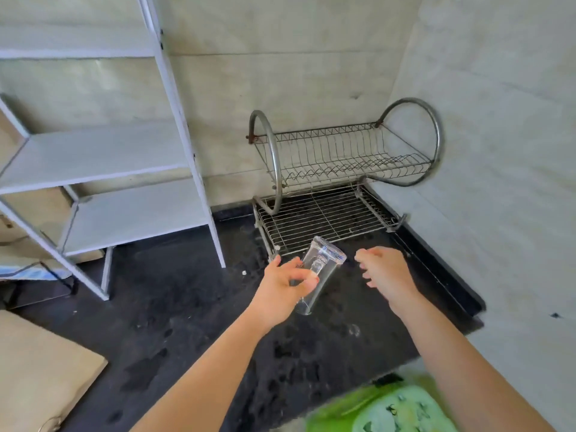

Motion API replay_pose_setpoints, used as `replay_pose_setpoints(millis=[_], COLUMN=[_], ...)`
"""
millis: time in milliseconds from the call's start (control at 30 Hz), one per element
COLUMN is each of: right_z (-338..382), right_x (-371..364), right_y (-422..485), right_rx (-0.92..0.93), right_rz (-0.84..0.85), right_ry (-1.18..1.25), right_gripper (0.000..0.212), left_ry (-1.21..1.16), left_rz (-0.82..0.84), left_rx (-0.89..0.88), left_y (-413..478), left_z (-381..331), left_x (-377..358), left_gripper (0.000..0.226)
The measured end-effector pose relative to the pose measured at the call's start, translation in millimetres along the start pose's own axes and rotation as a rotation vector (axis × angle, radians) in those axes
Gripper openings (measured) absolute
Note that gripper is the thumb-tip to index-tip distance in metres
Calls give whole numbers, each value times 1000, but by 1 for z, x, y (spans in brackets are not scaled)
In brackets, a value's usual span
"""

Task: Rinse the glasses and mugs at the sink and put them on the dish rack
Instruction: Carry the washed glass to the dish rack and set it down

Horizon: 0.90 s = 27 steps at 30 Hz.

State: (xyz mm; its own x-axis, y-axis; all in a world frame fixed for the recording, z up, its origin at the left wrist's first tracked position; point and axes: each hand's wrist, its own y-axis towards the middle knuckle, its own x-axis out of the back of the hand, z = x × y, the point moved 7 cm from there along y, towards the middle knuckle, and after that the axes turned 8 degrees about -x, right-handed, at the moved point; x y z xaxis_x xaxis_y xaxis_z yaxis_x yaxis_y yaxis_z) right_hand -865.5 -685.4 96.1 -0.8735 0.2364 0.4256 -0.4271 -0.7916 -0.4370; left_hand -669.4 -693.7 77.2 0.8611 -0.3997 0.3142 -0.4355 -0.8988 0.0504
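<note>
My left hand (285,289) grips a tall clear glass (324,260) around its middle. The glass is tilted, one end pointing up toward the dish rack and the other down toward me. It hangs above the wet black counter (187,322), just in front of the rack's lower tier. A two-tier steel wire dish rack (327,213) stands in the corner with nothing on either tier. To the right of the glass, my right hand (385,271) hovers with loosely curled fingers, holding nothing.
A white shelf unit (124,213) stands on the counter to the left. A brown board (40,369) lies at the lower left. Something green (389,410) shows at the bottom edge. Pale walls close the corner behind and right of the rack.
</note>
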Motion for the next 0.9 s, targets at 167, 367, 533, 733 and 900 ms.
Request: replay_pose_setpoints(millis=[167, 367, 533, 733, 900], right_z=[14, 17, 30, 41, 49], right_x=[-43, -57, -60, -67, -81], right_y=[31, 50, 62, 89, 114], right_rx=[-93, -269, -289, -274, -200], right_rz=[85, 129, 159, 145, 120], right_ry=[-16, 122, 144, 148, 133], right_gripper=[41, 24, 23, 24, 26], left_ry=[303, 359, 279, 95, 233], left_rz=[-161, -309, -277, -196, -236], left_rx=[-44, -106, -49, 104, 314], left_y=[38, 53, 67, 79, 94], left_z=[22, 21, 23, 58, 99], left_x=[4, -2, -2, 25, 54], left_gripper=[13, 9, 18, 23, 37])
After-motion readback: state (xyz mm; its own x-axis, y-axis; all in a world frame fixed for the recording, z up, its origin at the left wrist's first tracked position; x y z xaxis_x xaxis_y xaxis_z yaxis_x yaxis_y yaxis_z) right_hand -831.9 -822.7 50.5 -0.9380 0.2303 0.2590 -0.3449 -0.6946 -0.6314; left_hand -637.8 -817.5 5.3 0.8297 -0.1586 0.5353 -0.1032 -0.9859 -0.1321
